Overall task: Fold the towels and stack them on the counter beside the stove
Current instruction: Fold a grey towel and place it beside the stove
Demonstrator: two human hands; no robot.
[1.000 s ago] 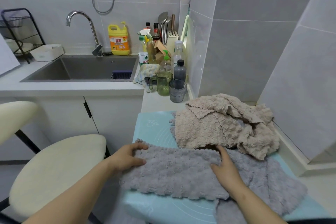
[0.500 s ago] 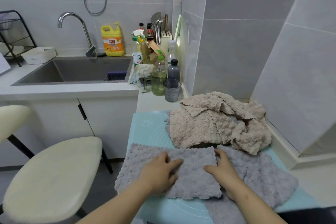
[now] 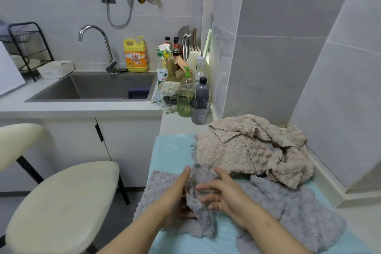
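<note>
Left hand [image 3: 175,192] pinches raised flap of my grey towel [image 3: 157,189], right hand [image 3: 224,194] spread against it. Lay over, match edges, smooth flat, clear of beige towels [image 3: 237,150] beyond.

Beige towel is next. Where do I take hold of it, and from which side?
Probably the loose flap lying on top of the beige towel, pinched near its free pointed corner. Come from above and the near left: the heap is crumpled beside the tiled wall on its right, and a grey glass stands behind its left end.
</note>
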